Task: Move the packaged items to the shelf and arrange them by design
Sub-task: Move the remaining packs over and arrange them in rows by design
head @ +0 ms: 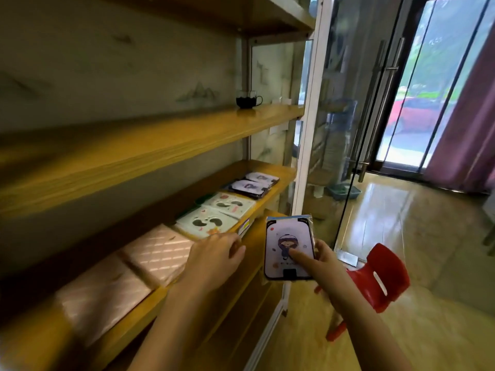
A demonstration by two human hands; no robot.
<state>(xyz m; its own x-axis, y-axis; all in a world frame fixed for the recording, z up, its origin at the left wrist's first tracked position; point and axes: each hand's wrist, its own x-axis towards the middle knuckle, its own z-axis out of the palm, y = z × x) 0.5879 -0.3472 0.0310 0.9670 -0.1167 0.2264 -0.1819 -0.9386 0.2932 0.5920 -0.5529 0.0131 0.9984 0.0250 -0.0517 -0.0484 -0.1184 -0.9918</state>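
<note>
My right hand (320,259) holds a white packaged item with a purple cartoon figure (288,238), thumb on its front, just off the shelf's front edge. My left hand (217,257) hovers, fingers curled and empty, over the wooden shelf board (278,171), beside the nearest cream package. On that board lie two pink quilted packages (158,251), then two cream packages with dark blobs (207,220), then two packages matching the purple cartoon design (250,186) at the far right end.
A dark glass cup (247,99) stands on the shelf above. A glass door (356,108) rises right of the shelf. A red plastic chair (381,281) stands on the glossy floor below my right hand.
</note>
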